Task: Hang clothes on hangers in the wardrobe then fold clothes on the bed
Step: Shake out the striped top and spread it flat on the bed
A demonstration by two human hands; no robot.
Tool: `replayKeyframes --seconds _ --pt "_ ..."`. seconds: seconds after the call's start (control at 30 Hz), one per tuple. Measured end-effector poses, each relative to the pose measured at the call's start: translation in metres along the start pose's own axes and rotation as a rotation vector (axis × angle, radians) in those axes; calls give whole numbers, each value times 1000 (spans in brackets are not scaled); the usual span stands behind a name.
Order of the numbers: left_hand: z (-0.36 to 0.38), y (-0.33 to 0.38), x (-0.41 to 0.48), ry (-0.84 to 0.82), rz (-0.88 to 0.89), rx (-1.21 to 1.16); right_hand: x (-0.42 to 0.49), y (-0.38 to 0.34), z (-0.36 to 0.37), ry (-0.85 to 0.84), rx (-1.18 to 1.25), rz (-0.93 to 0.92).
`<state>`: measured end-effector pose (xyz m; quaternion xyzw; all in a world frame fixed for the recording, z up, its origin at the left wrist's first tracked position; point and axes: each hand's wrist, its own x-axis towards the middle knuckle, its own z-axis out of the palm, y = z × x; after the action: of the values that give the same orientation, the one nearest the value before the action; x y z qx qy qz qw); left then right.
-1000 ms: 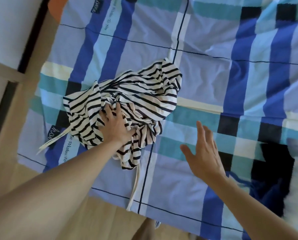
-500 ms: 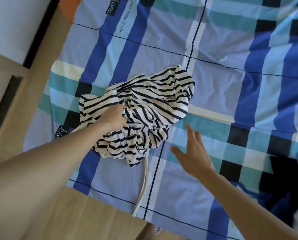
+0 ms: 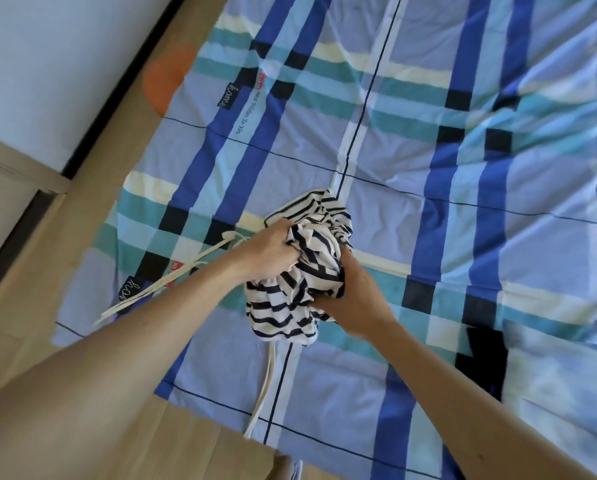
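Now holding a scrunched-up striped top (image 3: 290, 299) over the bed (image 3: 463, 202), near its front edge. Gripping the bunch from the left with the left hand (image 3: 273, 251), fingers curled tight into the cloth. Squeezing it from the right with the right hand (image 3: 352, 299), fingers curled under and mostly hidden. Long cream ties (image 3: 172, 282) trailing off toward the left edge, one more hanging toward the front edge. Dark cloth (image 3: 484, 368) lying further right along the front edge

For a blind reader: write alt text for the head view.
Two hands grip a bunched striped garment over a plaid sheet: the left hand from the left, the right hand from the lower right. Pale ties trail from it.
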<state>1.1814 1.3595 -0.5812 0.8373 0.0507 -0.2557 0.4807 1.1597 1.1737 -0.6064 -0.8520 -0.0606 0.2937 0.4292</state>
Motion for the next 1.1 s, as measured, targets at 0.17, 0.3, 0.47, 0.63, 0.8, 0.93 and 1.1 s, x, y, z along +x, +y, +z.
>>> replayKeyframes --seconds 0.17,0.3,0.47,0.63,0.8,0.93,1.1 --pt "-27 93 -36 24 60 10 -35 -53 -73 45 12 -35" --pt "-62 166 -66 87 138 11 -65 -109 -128 100 12 -124" --pt "-126 285 -126 193 238 26 -118 -204 -227 233 59 -189" --pt "-191 372 -185 300 349 196 -161 -287 -313 425 81 -222" --pt "-240 447 -258 303 416 330 -214 -377 -384 589 191 -314" --pt "-269 483 -293 423 482 574 -259 -444 -423 682 210 -403" --pt "-300 524 -320 722 589 415 -303 -504 -450 702 291 -468"
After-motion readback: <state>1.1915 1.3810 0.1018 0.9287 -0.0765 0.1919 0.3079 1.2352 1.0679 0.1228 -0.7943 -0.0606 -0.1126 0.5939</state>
